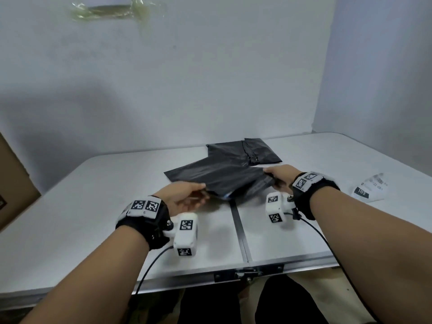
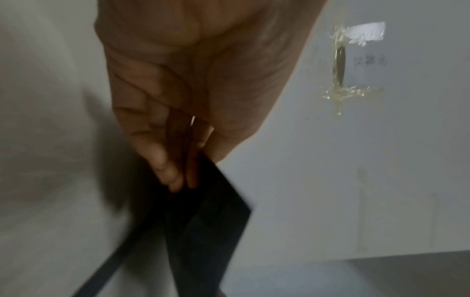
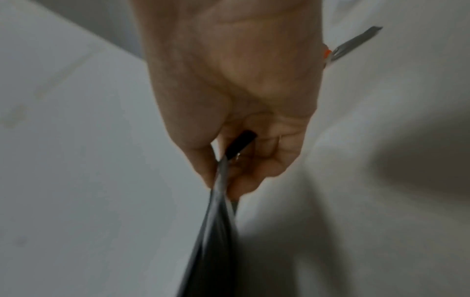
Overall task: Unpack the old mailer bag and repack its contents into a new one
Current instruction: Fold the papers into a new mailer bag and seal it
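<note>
A dark grey mailer bag (image 1: 217,176) lies slantwise at the middle of the white table (image 1: 93,218), its near edge lifted. My left hand (image 1: 187,197) holds the bag's near left edge, thumb on top; the left wrist view shows the fingers (image 2: 167,166) pinching the black sheet (image 2: 203,231). My right hand (image 1: 278,176) pinches the bag's right corner; in the right wrist view the thumb and fingers (image 3: 244,176) clamp the grey plastic (image 3: 216,231). A second black bag (image 1: 247,150) with a torn seam lies flat behind, partly under the first.
A white label sheet (image 1: 371,188) with a black "102" patch lies at the table's right. A cardboard box (image 1: 14,183) stands off the left edge. The wall rises just behind the table. A metal seam (image 1: 238,230) runs down the tabletop's middle.
</note>
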`<move>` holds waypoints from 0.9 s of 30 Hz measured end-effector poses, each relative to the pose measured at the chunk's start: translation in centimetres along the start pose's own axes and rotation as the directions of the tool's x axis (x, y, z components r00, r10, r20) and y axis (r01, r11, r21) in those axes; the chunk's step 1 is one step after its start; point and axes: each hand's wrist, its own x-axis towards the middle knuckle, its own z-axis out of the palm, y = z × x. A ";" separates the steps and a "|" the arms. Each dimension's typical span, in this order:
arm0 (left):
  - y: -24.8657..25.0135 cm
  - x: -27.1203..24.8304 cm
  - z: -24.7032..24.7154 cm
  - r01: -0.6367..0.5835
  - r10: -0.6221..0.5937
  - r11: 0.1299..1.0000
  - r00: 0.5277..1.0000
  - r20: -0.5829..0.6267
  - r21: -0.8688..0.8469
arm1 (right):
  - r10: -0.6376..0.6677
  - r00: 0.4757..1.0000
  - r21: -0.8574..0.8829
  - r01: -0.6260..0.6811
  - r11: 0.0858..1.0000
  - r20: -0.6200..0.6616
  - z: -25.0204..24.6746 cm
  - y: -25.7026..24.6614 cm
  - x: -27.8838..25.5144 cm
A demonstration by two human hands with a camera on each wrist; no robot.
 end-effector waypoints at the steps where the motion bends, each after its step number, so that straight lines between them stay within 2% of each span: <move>1: 1.2 0.3 -0.4 -0.060 0.056 0.994 0.997 -0.044 -0.096 | -0.024 1.000 0.155 0.021 0.988 0.017 0.2 -1.1 -0.5; 3: 4.1 0.8 -1.3 -0.195 0.161 0.946 0.976 -0.146 -0.261 | -0.111 0.992 0.427 0.075 0.901 0.061 0.8 -3.8 -1.2; 5: 7.5 1.0 -2.2 -0.322 0.250 0.881 0.939 -0.238 -0.347 | -0.233 0.969 0.567 0.147 0.810 0.082 1.6 -6.7 -1.8; 7: 11.0 0.7 -3.1 -0.421 0.322 0.827 0.897 -0.302 -0.371 | -0.323 0.944 0.620 0.216 0.754 0.064 2.3 -9.5 -2.5; 10: 15.0 -0.2 -3.9 -0.503 0.379 0.765 0.856 -0.351 -0.402 | -0.427 0.904 0.640 0.318 0.699 0.017 3.0 -13.6 -3.7; 15: 18.1 -2.1 -4.1 -0.585 0.448 0.688 0.808 -0.382 -0.430 | -0.515 0.854 0.668 0.423 0.613 -0.069 3.2 -18.4 -6.0; 18: 18.8 -2.7 -4.3 -0.568 0.452 0.696 0.822 -0.346 -0.440 | -0.530 0.845 0.668 0.436 0.603 -0.074 3.0 -19.5 -6.6; 24: 17.2 -0.7 -5.2 -0.383 0.332 0.828 0.923 -0.193 -0.408 | -0.448 0.893 0.507 0.401 0.763 -0.031 3.7 -17.6 -4.0; 27: 17.0 0.9 -6.0 -0.392 0.332 0.829 0.919 -0.213 -0.400 | -0.489 0.871 0.434 0.454 0.778 -0.035 4.7 -16.8 -2.5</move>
